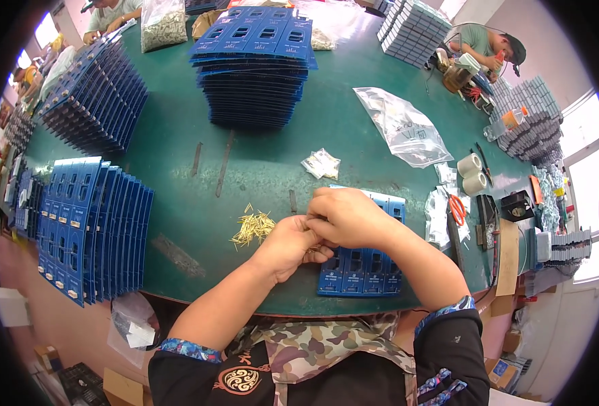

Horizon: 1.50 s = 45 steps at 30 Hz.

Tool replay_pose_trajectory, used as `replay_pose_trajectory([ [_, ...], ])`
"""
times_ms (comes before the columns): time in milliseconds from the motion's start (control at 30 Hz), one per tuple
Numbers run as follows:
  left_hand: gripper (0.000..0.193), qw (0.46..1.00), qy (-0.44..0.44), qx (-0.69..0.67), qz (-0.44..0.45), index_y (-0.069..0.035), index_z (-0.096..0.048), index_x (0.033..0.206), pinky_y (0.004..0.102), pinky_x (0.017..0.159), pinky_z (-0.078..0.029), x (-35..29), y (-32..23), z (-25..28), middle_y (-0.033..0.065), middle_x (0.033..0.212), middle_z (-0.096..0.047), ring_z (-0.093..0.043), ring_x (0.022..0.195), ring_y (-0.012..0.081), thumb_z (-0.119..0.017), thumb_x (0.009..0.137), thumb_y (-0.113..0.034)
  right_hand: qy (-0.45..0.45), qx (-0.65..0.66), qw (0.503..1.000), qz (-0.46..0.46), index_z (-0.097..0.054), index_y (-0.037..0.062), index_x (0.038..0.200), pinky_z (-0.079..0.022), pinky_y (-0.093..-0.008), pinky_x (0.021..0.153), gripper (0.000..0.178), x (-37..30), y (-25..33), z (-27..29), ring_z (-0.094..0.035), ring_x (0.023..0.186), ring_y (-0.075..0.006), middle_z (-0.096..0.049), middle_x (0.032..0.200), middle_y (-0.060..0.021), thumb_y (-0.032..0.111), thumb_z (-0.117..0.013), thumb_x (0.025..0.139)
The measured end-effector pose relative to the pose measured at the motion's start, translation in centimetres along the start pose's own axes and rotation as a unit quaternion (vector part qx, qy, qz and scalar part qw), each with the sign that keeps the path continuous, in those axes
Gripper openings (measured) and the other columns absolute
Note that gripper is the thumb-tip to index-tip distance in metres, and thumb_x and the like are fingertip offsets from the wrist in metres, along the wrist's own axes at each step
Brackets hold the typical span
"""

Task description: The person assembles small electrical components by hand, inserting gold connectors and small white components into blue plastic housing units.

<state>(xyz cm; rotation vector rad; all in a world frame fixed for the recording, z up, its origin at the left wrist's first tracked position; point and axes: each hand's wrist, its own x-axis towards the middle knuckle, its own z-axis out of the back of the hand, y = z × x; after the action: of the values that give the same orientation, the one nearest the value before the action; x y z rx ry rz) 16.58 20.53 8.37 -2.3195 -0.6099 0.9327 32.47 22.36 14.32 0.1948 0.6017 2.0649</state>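
Note:
My left hand (287, 249) and my right hand (345, 215) meet with fingertips pinched together, above the left edge of a blue circuit board panel (361, 272). Both are closed, and whatever is between the fingers is hidden or too small to name. The panel lies flat near the table's front edge, partly covered by my right hand and forearm. To the left of my left hand is a loose pile of thin gold-coloured pins (252, 229). Beyond my hands rests a small clear bag (321, 164) with pale contents.
Stacked blue boards (252, 88) stand at the back, with more at left (93, 230). A clear plastic bag (404, 125), orange-handled scissors (456, 210) and tape rolls (474, 174) lie right on the green table (177, 189). A co-worker (485, 47) sits far right.

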Motion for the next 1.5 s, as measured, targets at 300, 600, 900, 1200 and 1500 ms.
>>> replay_pose_trajectory([
  [300,0.02,0.997,-0.039,-0.051,-0.035,0.003,-0.054,0.109,0.0297,0.076,-0.055,0.0,-0.2,0.1,0.0142,0.099,-0.064,-0.065,0.083,0.0194,-0.053,0.095,-0.01,-0.189,0.224,0.94,-0.175,-0.061,0.0003,0.082,-0.041,-0.0241,0.057,0.013,-2.4,-4.5,0.3,-0.046,0.064,-0.0058,-0.053,0.069,0.0002,0.013,-0.064,0.085],
  [600,0.023,0.996,-0.032,-0.063,-0.047,0.005,-0.052,0.112,0.0293,0.077,-0.057,-0.2,-0.3,-0.1,0.0183,0.105,-0.063,-0.065,0.087,0.0216,-0.055,0.093,-0.008,-0.18,0.1,0.973,-0.103,-0.063,0.0017,0.084,-0.048,-0.0382,0.069,0.013,-3.5,-5.2,-1.1,-0.06,0.078,-0.0313,-0.059,0.084,-0.0124,0.015,-0.062,0.083],
  [900,0.021,0.995,-0.037,-0.079,-0.048,0.004,-0.052,0.11,0.0292,0.076,-0.058,0.0,-0.4,-0.1,0.0184,0.103,-0.064,-0.066,0.087,0.0222,-0.055,0.093,-0.009,-0.184,0.046,0.979,-0.081,-0.063,0.0026,0.082,-0.048,-0.0403,0.072,0.013,-3.5,-5.6,-1.6,-0.061,0.081,-0.0323,-0.06,0.085,-0.0127,0.016,-0.061,0.083],
  [1200,0.022,0.992,-0.04,-0.11,-0.053,0.006,-0.051,0.112,0.0322,0.08,-0.058,-0.1,-0.5,-0.1,0.0221,0.107,-0.062,-0.066,0.092,0.0272,-0.049,0.093,-0.004,-0.187,0.048,0.977,-0.093,-0.062,0.0012,0.08,-0.049,-0.0409,0.073,0.014,-3.7,-5.4,-1.4,-0.061,0.082,-0.0335,-0.06,0.085,-0.0137,0.015,-0.061,0.082],
  [1500,0.014,0.992,-0.038,-0.105,-0.055,0.001,-0.052,0.105,0.0315,0.078,-0.058,0.0,-0.2,0.0,0.0198,0.104,-0.063,-0.066,0.09,0.0264,-0.054,0.094,-0.008,-0.184,0.055,0.976,-0.106,-0.061,0.0007,0.079,-0.048,-0.0416,0.071,0.013,-3.7,-5.3,-1.2,-0.06,0.079,-0.0341,-0.059,0.083,-0.0143,0.014,-0.061,0.081],
])
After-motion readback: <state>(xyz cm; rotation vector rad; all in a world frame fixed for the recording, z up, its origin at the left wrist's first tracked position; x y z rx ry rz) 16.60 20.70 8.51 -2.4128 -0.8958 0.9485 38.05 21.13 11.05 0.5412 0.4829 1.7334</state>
